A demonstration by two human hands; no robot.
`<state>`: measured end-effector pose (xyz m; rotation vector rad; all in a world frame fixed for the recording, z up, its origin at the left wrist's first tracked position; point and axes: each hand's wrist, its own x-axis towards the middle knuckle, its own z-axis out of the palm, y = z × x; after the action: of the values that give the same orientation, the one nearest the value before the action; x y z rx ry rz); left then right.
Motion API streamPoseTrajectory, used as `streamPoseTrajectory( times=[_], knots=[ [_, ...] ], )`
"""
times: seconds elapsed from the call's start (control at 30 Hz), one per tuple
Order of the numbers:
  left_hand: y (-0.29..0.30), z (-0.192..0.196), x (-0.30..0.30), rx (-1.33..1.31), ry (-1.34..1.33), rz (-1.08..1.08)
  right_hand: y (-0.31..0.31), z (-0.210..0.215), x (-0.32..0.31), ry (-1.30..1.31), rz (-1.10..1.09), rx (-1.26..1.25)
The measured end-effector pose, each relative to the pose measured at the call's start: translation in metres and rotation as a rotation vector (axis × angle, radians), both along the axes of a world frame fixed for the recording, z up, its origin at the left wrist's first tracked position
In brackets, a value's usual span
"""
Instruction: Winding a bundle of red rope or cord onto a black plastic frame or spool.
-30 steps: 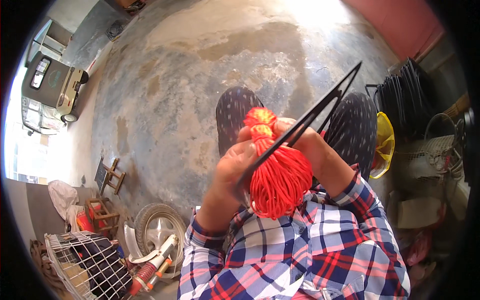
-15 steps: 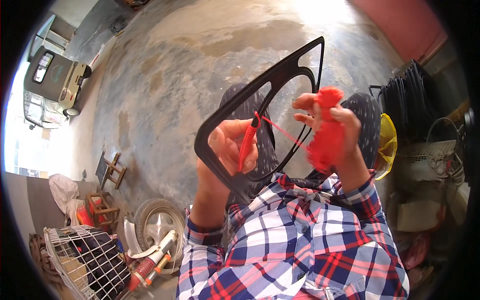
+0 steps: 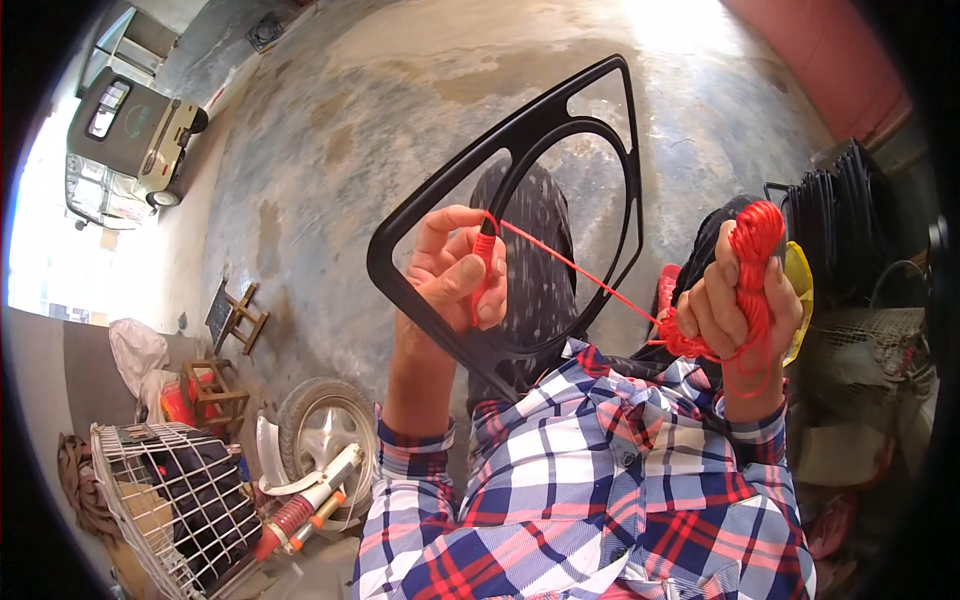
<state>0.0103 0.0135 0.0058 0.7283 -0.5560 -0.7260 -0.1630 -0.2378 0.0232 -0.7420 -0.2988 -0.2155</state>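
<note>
Left hand [image 3: 448,275]: fingers curled closed on the red wrapping [image 3: 482,252], at the left side of the inner ring.
Right hand [image 3: 735,300]: closed around a bundled red skein [image 3: 757,237], whose upper end projects above the fist.
Black frame [image 3: 470,167]: held tilted in front of the torso, over the left knee.
Red strand [image 3: 578,270]: runs straight from the wrapping down toward the right hand.
Loose loops: hang below the right fist.
Wheel [image 3: 288,430]: on the floor, lower left.

The frame [image 3: 508,136] is black, the cord [image 3: 757,237] at right red, the near shirt [image 3: 560,465] blue-white-red plaid, the dark trousers [image 3: 542,290] flecked white.
</note>
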Motion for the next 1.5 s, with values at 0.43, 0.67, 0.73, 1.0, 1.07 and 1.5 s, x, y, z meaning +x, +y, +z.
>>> streamPoseTrajectory(
  times=[0.43, 0.67, 0.73, 1.0, 1.07, 1.5],
  knots=[
    [-0.004, 0.001, -0.011, 0.117, 0.042, 0.150, -0.035, -0.034, 0.025, 0.293, -0.228, 0.335],
    [-0.018, 0.014, -0.022, 0.097, 0.062, 0.018, 0.036, 0.017, 0.034, 0.205, 0.087, -0.190],
    [-0.022, 0.016, -0.024, 0.069, 0.104, -0.104, 0.040, 0.026, 0.043, 0.229, -0.078, -0.529],
    [-0.033, 0.017, -0.041, 0.256, 0.033, 0.117, 0.036, 0.015, 0.062, 0.179, -0.111, -0.436],
    [-0.032, 0.022, -0.042, 0.170, 0.112, 0.022, 0.028, -0.016, 0.065, 0.287, -0.075, -0.214],
    [-0.033, 0.023, -0.045, 0.010, 0.098, -0.234, 0.010, -0.076, 0.072, 0.322, -0.248, -0.127]
  ],
)
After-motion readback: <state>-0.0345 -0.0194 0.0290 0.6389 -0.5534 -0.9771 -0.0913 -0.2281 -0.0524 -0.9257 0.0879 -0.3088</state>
